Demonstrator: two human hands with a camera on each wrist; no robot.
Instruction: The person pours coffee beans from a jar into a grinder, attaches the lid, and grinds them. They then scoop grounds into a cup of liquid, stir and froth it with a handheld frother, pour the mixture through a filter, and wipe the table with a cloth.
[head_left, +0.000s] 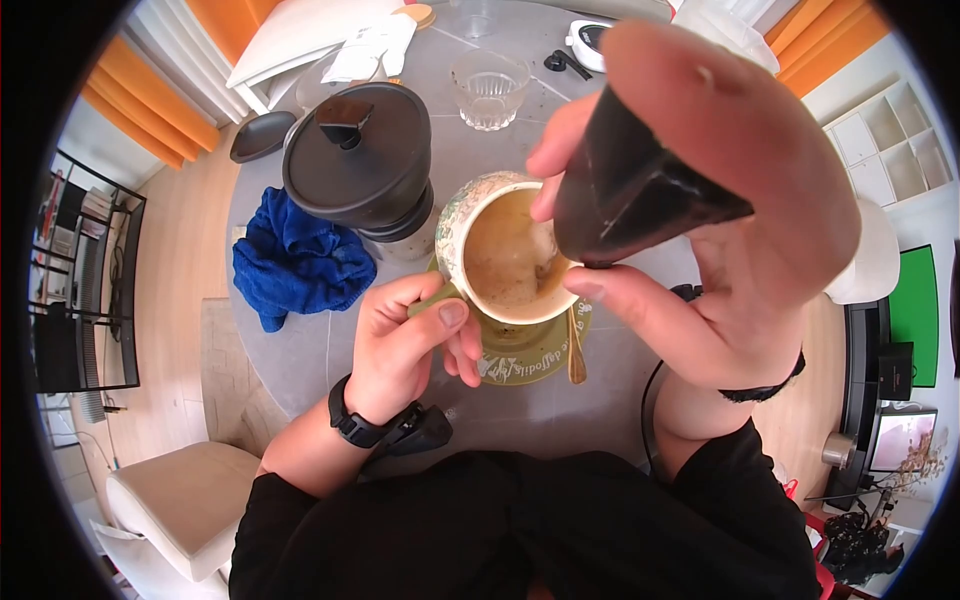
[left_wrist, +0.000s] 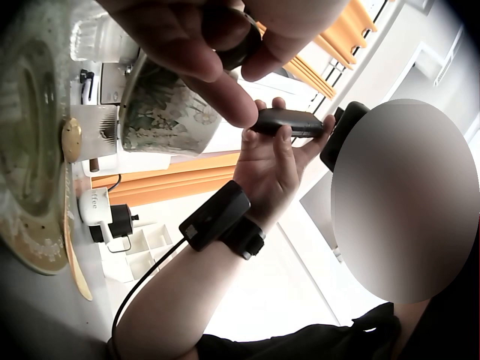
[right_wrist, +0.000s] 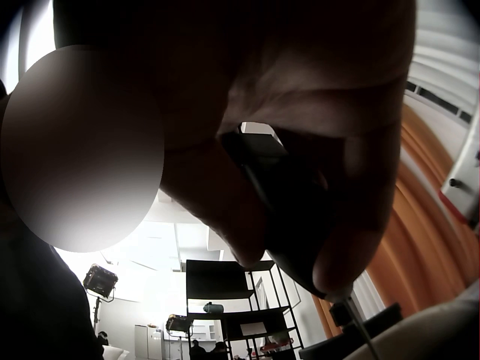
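Note:
My left hand [head_left: 405, 335] grips the handle of a flower-patterned cup [head_left: 451, 235], which is tilted a little over a green saucer [head_left: 525, 370] with white lettering. Light brown, foamy liquid [head_left: 500, 262] fills much of the cup. Above its right side, my right hand [head_left: 775, 215] holds a black handheld milk frother [head_left: 625, 190] between thumb and fingers. A thin metal shaft [right_wrist: 363, 330] comes out of the frother's lower end in the right wrist view. The frother's tip is hidden. A gold spoon [head_left: 576, 358] lies on the saucer's right edge.
Left of the cup stands a black lidded vessel [head_left: 350, 165], with a crumpled blue cloth [head_left: 300, 262] beside it. A clear ribbed glass [head_left: 490, 92] is behind the cup. Farther back are white gloves [head_left: 372, 48] and a small white device [head_left: 588, 45]. The round grey table [head_left: 320, 365] carries these.

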